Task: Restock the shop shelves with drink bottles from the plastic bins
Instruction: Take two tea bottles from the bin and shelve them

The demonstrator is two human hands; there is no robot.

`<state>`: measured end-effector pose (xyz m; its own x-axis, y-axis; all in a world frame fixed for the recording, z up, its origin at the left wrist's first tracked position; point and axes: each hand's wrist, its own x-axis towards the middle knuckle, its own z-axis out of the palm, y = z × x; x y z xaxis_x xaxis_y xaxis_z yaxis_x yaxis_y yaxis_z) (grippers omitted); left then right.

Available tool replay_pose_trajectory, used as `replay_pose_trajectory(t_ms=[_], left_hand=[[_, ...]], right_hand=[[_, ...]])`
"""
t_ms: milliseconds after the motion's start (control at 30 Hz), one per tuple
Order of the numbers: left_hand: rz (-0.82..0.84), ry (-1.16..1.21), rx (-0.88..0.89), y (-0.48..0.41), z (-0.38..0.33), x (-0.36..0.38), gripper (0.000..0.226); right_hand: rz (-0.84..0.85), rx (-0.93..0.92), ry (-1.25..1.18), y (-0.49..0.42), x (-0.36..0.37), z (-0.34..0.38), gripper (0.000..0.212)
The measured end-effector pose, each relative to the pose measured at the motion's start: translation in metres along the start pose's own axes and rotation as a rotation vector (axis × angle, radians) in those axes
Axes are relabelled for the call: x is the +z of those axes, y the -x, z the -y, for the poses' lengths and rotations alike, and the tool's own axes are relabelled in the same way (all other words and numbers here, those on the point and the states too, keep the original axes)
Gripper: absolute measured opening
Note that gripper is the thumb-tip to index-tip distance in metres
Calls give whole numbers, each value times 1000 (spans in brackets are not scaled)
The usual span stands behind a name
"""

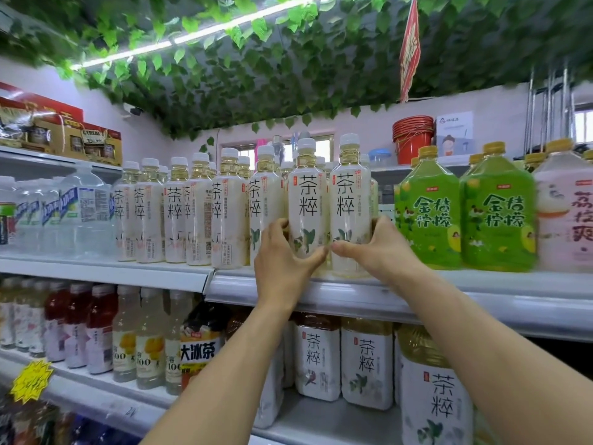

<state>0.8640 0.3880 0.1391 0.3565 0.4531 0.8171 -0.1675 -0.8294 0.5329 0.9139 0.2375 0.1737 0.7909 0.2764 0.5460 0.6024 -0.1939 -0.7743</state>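
Hands together at shelf front: left hand (282,252) and right hand (382,248) clamp 2 white tea bottles (327,207) standing on the upper shelf (481,284), thumbs nearly touching. Step: seating the pair. Next, likely push back square, then release. Bins unseen.

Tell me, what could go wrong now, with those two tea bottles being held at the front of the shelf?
1. The left hand and right hand grip the left tea bottle and right tea bottle low down; tall as they are, either might tip.
2. Both bottles are near the shelf's front lip, so one could slide off.
3. The right tea bottle is close to the green kumquat-lemon bottle; a nudge might knock it.
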Motion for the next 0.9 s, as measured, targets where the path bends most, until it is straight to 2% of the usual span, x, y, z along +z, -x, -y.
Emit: replay_pose_trajectory(t_ms=[300, 700, 833, 900], left_hand=[[36, -13, 17, -3, 3, -3, 75], [47, 16, 33, -2, 2, -7, 51], [49, 44, 37, -3, 3, -7, 51], [46, 59, 16, -3, 2, -7, 58]], right_hand=[[36, 24, -28, -3, -1, -1, 61], [3, 44, 20, -8, 1, -4, 62], [-19, 42, 33, -10, 4, -4, 59], [-28, 47, 42, -12, 5, -5, 58]])
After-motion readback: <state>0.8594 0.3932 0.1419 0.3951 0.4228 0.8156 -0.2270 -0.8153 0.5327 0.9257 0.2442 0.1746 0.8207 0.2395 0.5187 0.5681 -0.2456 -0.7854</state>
